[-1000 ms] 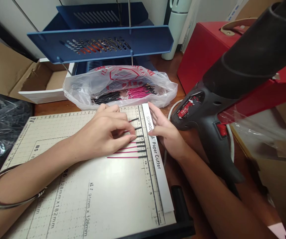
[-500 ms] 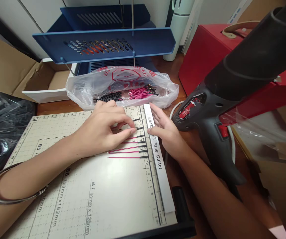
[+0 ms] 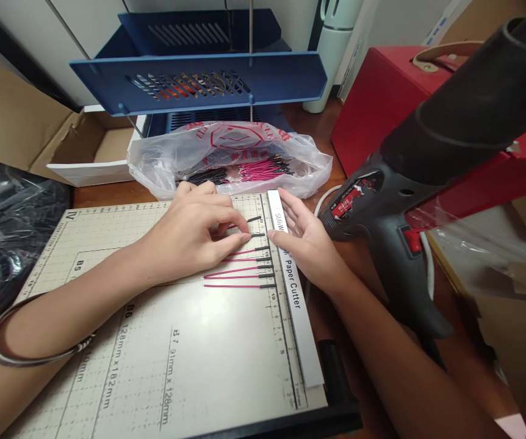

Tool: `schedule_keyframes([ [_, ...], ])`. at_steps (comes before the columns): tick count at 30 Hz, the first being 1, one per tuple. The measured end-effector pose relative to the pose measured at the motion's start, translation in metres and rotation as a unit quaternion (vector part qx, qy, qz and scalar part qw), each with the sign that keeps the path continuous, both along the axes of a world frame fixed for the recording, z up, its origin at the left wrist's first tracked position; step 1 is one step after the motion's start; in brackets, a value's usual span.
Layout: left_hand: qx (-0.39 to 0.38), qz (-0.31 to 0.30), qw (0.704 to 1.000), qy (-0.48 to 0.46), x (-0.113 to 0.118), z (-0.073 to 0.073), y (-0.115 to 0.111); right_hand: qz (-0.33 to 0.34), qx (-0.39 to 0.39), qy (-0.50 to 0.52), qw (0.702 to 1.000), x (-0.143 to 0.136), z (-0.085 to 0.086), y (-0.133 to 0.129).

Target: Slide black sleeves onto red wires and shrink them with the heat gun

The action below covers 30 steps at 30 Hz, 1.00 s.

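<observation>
My left hand [image 3: 205, 225] lies over the board of a paper cutter [image 3: 226, 353], thumb and forefinger pinched on a thin wire with a black sleeved end [image 3: 257, 235]. Below it several pink wires [image 3: 233, 286] lie side by side, their black ends near the ruler line. Another black wire end [image 3: 254, 218] shows just above the pinch; the rest is hidden by the hand. My right hand [image 3: 311, 244] clasps the cutter's right edge, its thumb over the white labelled strip [image 3: 294, 286] and its fingers along the outer side.
Behind the board, a clear plastic bag [image 3: 153, 164] holds bundles of pink and black wires. A blue rack [image 3: 281, 76] stands beyond it. On the right are a black heat gun [image 3: 382, 201] and a red box [image 3: 359, 103]; an open carton [image 3: 86, 174] is at left.
The view has shifted slightly, moving the scene a little to the right. My right thumb has slid slightly further left over the strip. The left pinch looks the same.
</observation>
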<state>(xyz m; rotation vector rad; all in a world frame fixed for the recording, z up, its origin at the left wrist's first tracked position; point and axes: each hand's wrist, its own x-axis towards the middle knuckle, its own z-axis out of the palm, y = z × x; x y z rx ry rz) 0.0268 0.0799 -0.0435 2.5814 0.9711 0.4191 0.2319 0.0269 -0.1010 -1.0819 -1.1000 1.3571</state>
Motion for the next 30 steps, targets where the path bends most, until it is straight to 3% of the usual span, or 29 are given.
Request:
schedule_keyframes([
  [30, 0.003, -0.005, 1.000, -0.003, -0.0034, -0.0018, 0.0011, 0.001, -0.007, 0.006, 1.000, 0.0005, 0.0007, -0.0005],
])
